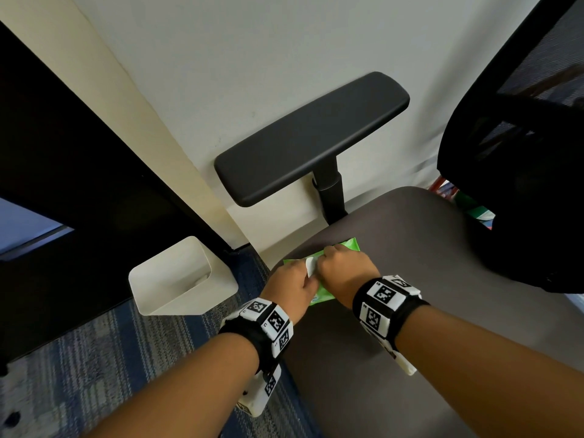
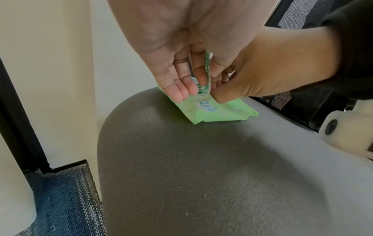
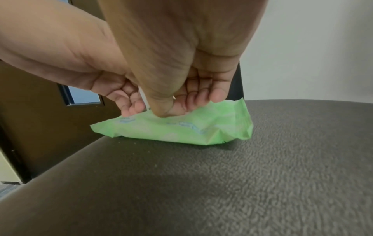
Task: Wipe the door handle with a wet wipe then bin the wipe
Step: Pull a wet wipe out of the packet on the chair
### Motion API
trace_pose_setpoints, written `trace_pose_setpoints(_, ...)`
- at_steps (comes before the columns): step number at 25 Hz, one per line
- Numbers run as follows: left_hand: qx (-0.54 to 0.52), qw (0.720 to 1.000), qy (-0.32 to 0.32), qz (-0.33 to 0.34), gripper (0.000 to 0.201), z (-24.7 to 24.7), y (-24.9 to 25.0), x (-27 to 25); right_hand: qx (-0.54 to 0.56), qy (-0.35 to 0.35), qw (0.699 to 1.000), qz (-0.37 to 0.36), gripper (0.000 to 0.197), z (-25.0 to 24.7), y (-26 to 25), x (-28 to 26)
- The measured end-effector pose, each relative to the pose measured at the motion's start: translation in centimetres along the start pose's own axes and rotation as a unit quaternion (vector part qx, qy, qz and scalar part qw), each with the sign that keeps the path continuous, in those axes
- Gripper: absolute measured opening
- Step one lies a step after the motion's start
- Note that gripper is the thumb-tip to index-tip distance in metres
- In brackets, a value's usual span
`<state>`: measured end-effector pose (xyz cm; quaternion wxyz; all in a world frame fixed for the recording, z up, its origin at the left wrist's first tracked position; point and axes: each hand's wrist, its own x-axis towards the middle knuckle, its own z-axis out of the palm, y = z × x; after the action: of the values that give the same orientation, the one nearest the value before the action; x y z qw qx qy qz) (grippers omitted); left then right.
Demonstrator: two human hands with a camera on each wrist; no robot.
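Observation:
A green wet wipe pack [image 1: 347,245] lies on the grey chair seat [image 1: 426,254]. My left hand [image 1: 297,282] pinches the pack's white flap [image 1: 311,266] and holds it lifted; the left wrist view shows the flap [image 2: 207,68] between thumb and fingers. My right hand [image 1: 339,263] sits right beside it, thumb and curled fingers pinched at the opening on top of the pack [image 3: 181,131]. What lies between those fingers is hidden. The door handle is out of view.
A white bin [image 1: 218,289] stands on the blue carpet left of the chair, next to the dark door [image 1: 63,159]. The chair's black armrest [image 1: 309,137] is behind the pack, and its mesh back [image 1: 521,153] is to the right.

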<state>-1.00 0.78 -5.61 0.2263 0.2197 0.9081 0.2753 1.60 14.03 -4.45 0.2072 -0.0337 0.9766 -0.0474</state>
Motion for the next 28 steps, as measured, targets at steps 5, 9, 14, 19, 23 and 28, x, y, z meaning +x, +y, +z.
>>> trace_pose_setpoints(5, -0.003, 1.0, 0.0, -0.007, 0.026, 0.0, 0.0, -0.4, 0.06, 0.012, 0.998, 0.004, 0.027, 0.0, 0.5, 0.0)
trace_pose_setpoints(9, 0.0, 1.0, 0.004, -0.023, 0.031, 0.0, 0.0, -0.4, 0.095, 0.037, 0.995, 0.001, 0.027, 0.1, 1.0, -0.6)
trace_pose_setpoints(14, 0.011, 1.0, 0.006, -0.017, 0.03, -0.1, 0.3, -0.5, 0.119, 0.048, 0.992, 0.006, 0.03, 0.5, 1.4, -1.1)
trace_pose_setpoints(19, 0.005, 1.0, 0.001, -0.02, 0.031, -0.1, 0.3, -0.5, 0.141, 0.06, 0.988, -0.013, 0.03, 0.7, 1.7, -1.6)
trace_pose_setpoints(23, 0.01, 1.0, 0.004, -0.019, 0.033, 0.0, 0.1, -0.4, 0.152, 0.068, 0.986, -0.019, 0.024, 1.5, 2.4, -1.4)
trace_pose_setpoints(28, -0.005, 1.0, -0.003, -0.014, 0.036, 0.4, -0.2, -0.4, 0.273, 0.092, 0.957, 0.042, 0.027, 1.7, 3.2, -1.6)
